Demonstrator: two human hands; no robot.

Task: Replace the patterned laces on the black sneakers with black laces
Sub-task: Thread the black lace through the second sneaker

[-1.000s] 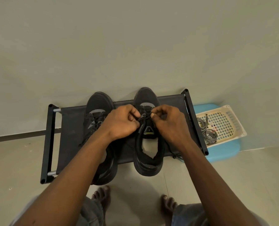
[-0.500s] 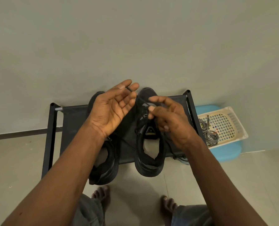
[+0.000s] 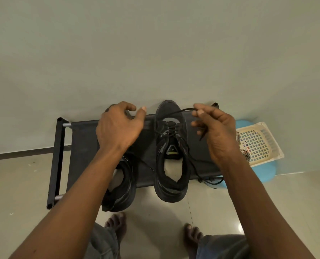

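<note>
A pale wall [image 3: 155, 53] stands close beyond both hands, and the far edge of the black shoe rack [image 3: 84, 143] sits against its foot. Tiled floor [image 3: 15, 184] carries on past the rack's end outside the left hand.

Between the two hands lies the laced sneaker [image 3: 171, 146]. Its long axis runs straight away from the person, with the toe at the wall and the heel overhanging the rack's near edge. The second sneaker [image 3: 121, 189] lies parallel to it under the left forearm, with its heel also off the near edge.

Outside the right hand, a cream basket [image 3: 277, 152] rests on a blue stool [image 3: 263, 172], and the patterned laces [image 3: 246, 155] lie just inside the basket's near wall.

The left hand [image 3: 118, 128] hovers over the rack's far edge with its fingers loosely curled and nothing visible in it. The right hand [image 3: 217, 131] is raised level with the sneaker's toe and pinches the black lace [image 3: 176, 112] between thumb and forefinger. The lace rises from the eyelets across the toe to that pinch, and its tip dangles below the fingers. Its other end trails off the near edge under the right forearm.
</note>
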